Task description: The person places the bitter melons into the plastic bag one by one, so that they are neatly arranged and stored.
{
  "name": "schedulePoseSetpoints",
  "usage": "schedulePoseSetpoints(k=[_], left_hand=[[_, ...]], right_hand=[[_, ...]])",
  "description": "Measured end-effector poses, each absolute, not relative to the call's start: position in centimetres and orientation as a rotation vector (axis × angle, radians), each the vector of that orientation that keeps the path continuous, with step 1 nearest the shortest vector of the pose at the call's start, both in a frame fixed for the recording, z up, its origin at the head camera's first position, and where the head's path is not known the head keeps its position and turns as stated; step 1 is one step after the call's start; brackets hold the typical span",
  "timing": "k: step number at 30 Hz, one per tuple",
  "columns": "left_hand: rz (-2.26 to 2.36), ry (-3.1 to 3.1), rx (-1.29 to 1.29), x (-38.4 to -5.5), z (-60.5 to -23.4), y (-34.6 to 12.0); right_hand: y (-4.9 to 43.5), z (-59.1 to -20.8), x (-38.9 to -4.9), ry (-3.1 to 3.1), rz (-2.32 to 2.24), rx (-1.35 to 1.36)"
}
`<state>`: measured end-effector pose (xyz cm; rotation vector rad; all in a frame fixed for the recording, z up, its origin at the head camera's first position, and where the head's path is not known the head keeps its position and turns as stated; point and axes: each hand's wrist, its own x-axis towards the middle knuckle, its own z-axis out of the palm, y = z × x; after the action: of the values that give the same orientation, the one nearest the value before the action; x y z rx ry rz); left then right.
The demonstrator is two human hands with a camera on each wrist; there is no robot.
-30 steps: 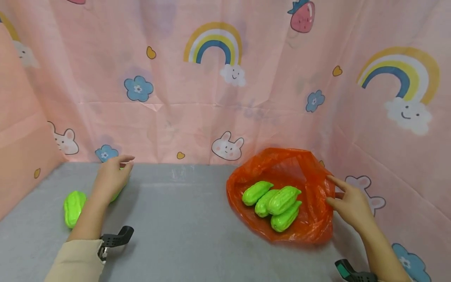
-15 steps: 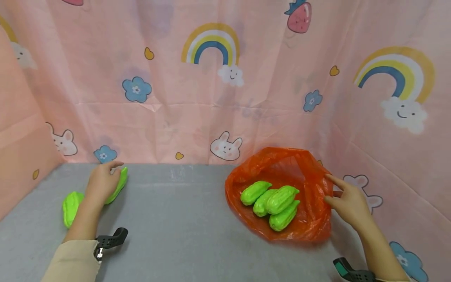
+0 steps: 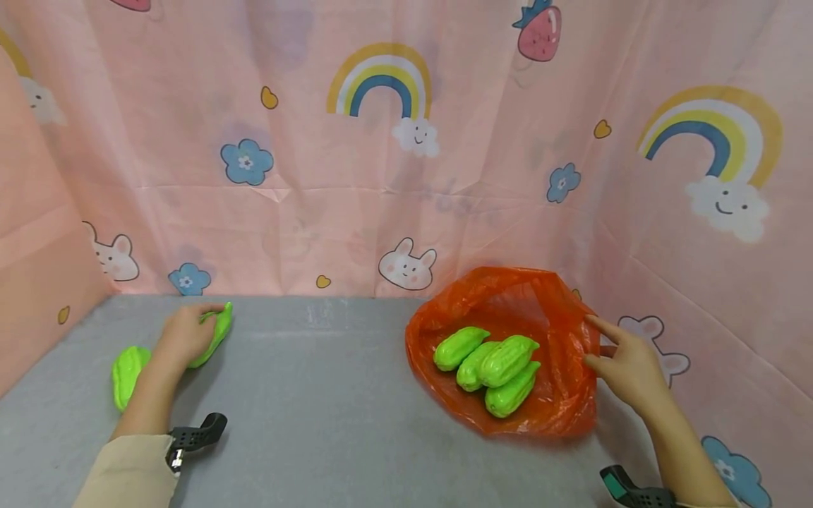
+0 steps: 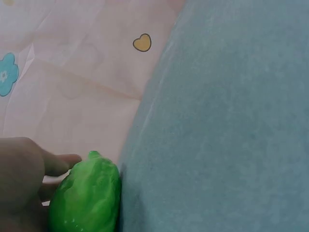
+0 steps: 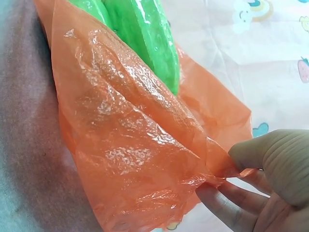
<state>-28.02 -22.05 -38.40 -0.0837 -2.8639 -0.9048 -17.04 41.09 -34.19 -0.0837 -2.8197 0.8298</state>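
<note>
My left hand (image 3: pixel 187 334) is down over a bright green, ridged bitter melon (image 3: pixel 219 334) at the back left of the table, fingers curled round its far side. In the left wrist view the fingers lie along one side of this bitter melon (image 4: pixel 88 198), whose tip points up. At the right, my right hand (image 3: pixel 635 367) pinches the rim of an orange-red plastic bag (image 3: pixel 571 395) between thumb and fingers. The bag's mouth gapes open, and several bitter melons (image 3: pixel 508 360) lie inside. In the right wrist view, thin film of the bag (image 5: pixel 130 150) bunches at the fingertips.
Another bitter melon (image 3: pixel 129 374) lies left of my left forearm, partly hidden by it. The grey table (image 3: pixel 317 409) stretches between the hands. A pink printed cloth (image 3: pixel 305 219) hangs along the back and both sides.
The left hand has come down and slightly left onto the bitter melon, its fingers closing round it. The right hand and bag hold their place.
</note>
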Motion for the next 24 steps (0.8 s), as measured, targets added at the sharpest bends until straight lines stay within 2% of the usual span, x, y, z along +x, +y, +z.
schedulePoseSetpoints(k=[24], left_hand=[[-1.003, -2.926, -0.138, -27.83, -38.52, -22.85]], right_hand=[[41.20, -34.30, -17.04, -2.821, 0.832, -0.083]])
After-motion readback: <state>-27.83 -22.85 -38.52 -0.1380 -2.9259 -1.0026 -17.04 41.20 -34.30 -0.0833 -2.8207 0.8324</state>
